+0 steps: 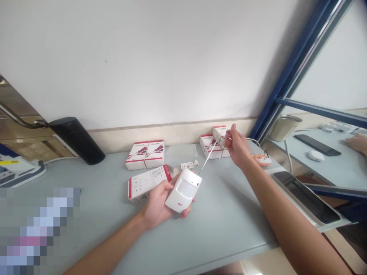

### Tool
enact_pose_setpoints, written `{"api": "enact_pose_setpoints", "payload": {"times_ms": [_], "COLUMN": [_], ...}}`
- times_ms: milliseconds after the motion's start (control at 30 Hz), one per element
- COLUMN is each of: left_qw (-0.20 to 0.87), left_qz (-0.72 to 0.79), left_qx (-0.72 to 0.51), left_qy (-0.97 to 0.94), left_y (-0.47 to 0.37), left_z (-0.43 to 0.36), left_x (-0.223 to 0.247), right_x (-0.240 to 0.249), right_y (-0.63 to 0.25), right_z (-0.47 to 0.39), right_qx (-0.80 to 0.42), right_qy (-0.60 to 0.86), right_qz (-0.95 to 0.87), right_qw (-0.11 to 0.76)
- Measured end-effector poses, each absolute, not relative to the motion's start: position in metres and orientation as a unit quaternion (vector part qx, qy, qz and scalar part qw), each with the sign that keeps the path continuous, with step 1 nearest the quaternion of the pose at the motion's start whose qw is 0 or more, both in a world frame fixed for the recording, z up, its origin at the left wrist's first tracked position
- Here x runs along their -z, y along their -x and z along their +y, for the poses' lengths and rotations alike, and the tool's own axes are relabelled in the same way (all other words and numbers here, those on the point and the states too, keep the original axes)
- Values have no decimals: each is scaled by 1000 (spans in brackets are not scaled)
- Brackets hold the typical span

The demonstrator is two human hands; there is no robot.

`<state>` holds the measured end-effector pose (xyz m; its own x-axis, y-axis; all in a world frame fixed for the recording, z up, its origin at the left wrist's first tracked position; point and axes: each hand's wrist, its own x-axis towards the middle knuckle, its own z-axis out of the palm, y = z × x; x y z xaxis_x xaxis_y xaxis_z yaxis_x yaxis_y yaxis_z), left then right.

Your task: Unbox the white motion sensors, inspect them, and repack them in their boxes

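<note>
My left hand (pixel 159 206) is wrapped round a white motion detector (pixel 183 191), holding it tilted above the table with its lens window facing up. From the detector's upper right corner a thin metal antenna (pixel 208 156) stretches up and to the right. At its far end, my right hand (pixel 236 145) is closed in a pinch on the antenna. Just behind my left hand lies a white and red detector box (pixel 146 185). A small white bracket (pixel 187 165) with a ball joint rests beyond the detector.
Small white and red boxes stand by the wall in a left pair (pixel 145 154) and a right group (pixel 210 145). A black cylinder (pixel 77 141) is at the left. Near the right edge lie a phone (pixel 305 196) and an orange and white case (pixel 261 159), beside a blue frame (pixel 286 76).
</note>
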<state>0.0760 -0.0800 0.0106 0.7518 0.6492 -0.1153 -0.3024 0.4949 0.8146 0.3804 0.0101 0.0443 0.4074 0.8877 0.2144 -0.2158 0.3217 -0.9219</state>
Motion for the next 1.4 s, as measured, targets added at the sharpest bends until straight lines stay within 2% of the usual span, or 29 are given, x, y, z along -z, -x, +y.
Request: {"api": "enact_pose_setpoints", "payload": {"times_ms": [567,1167,1400], "left_qw": [852,845,820], "left_qz": [185,208,238], "left_qx": [-297,-294,-346], "left_qy": [-390,-395,-390], "left_y": [-75,-75,-76], "left_z": [-78,-80,-82], "left_x": [-9,-10,-13], "right_x": [-46,-45,-36], "right_y": [-349,-351,-340], "right_z": [-9,-9,-11], "right_qx": [-351,-334,-304], "right_qy": [452,448,459], "right_qz": [-481,-501,-560], "right_qw": [664,661,620]}}
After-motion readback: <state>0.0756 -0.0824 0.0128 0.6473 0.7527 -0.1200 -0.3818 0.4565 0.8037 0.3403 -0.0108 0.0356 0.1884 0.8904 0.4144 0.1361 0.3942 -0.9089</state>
